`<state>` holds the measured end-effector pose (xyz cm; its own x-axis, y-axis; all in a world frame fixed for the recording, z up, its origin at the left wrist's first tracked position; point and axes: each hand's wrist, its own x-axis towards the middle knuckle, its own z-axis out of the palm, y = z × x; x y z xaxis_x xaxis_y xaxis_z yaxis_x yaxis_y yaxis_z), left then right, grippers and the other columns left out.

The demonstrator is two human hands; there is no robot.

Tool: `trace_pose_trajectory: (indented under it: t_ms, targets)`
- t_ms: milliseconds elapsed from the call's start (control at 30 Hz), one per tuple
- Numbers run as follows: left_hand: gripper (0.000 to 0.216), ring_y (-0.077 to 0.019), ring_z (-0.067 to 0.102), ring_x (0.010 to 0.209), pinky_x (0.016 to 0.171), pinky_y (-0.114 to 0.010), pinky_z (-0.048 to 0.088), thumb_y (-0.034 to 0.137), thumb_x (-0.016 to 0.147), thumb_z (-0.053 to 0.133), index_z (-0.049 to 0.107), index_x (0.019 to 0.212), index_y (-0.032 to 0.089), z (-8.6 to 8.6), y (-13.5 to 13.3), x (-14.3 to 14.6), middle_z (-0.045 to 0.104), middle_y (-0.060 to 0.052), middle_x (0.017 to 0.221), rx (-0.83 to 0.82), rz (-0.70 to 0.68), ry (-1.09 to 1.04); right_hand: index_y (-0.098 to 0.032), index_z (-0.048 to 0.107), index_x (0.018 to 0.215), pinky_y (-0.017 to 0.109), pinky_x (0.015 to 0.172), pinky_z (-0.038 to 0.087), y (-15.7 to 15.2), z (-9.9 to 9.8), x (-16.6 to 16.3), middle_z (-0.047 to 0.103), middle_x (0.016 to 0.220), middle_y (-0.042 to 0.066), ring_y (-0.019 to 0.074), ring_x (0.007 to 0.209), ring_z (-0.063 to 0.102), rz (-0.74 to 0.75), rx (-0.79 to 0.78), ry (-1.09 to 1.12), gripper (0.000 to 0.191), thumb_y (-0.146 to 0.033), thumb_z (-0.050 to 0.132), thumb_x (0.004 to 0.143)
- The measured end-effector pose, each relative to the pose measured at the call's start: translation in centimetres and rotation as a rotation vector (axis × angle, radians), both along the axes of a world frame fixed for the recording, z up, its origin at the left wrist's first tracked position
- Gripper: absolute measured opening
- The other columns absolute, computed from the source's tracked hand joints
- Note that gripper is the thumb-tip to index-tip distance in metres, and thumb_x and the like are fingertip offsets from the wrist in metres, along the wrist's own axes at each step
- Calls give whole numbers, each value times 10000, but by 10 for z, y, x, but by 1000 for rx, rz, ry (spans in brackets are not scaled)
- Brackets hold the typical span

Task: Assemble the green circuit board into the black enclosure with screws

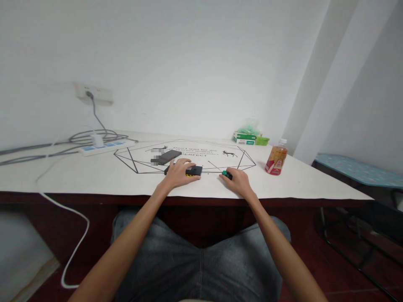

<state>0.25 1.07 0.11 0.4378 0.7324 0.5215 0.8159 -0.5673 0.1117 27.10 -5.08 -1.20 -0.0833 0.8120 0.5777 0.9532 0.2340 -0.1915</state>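
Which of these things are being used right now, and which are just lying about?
Seemingly in use:
black box, under the left hand
green screwdriver, in the right hand

Probably just lying about:
drink bottle
power strip
green-and-white carton

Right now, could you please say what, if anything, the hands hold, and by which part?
The right hand holds a screwdriver by its handle; the left hand spans a black object, grip unclear.

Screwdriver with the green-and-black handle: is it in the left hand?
No, the right hand holds the screwdriver, while the left hand is on a black box.
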Motion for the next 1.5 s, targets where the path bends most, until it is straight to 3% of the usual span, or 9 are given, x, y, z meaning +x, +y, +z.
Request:
trace_pose_trajectory:
  t_ms: [200,367,667,967,1100,1200,1333,1400,1500]
  targets:
    - [299,-275,537,1170,1080,-483,283,444,894,558,762,1028,271,4,0,33,655,-71,1186,43,-174,63,-209,609,745,274,594,244,-1,2,-1,687,758,57,188,710,578,-47,-28,40,296,-461,590,899]
    - [260,-308,542,1098,949,-508,363,351,903,551,788,983,280,10,3,61,662,-98,1093,-37,-83,140,-212,617,728,276,590,248,0,1,1,683,733,52,189,695,574,-58,-37,49,307,-478,612,881]
    - [224,-342,520,1149,994,-628,331,255,875,556,777,884,220,15,1,73,666,-132,1128,-91,66,145,-214,657,782,279,597,256,3,0,2,696,760,51,186,718,588,-68,-58,59,332,-517,577,892]
    - [198,-310,599,1135,1008,-551,387,285,831,602,770,928,244,41,44,79,728,-72,1136,-236,145,39,-216,677,813,265,611,272,-1,6,0,700,781,43,178,744,592,-91,-105,82,319,-508,578,896]
    - [245,-294,612,1141,1012,-515,400,304,824,616,764,1015,263,43,53,69,727,-60,1178,-274,143,32,-212,669,787,263,607,269,-1,5,1,694,761,33,169,724,583,-86,-101,106,321,-501,583,896]
    - [320,-269,628,1112,986,-425,436,431,848,578,766,1050,268,43,53,46,736,-60,1154,-334,39,96,-210,665,783,261,607,269,-1,4,2,695,759,30,166,720,579,-72,-98,124,324,-503,585,895]
    - [682,-266,627,1107,926,-330,469,680,701,624,666,1276,315,47,47,1,665,-53,1302,-500,-82,183,-208,667,779,261,608,268,-1,5,2,699,765,37,172,727,580,-73,-105,133,327,-506,592,890]
    - [780,-276,610,1134,927,-318,463,671,631,680,623,1331,332,49,43,-18,639,-38,1343,-504,-89,223,-207,667,768,261,608,268,-1,5,2,698,758,38,173,723,578,-83,-111,136,319,-498,604,881]
    - [726,-270,608,1133,919,-300,455,642,671,652,629,1327,332,49,39,-31,652,-20,1323,-488,-106,232,-208,660,742,261,603,263,-1,4,2,689,737,32,170,708,568,-84,-108,144,320,-497,611,872]
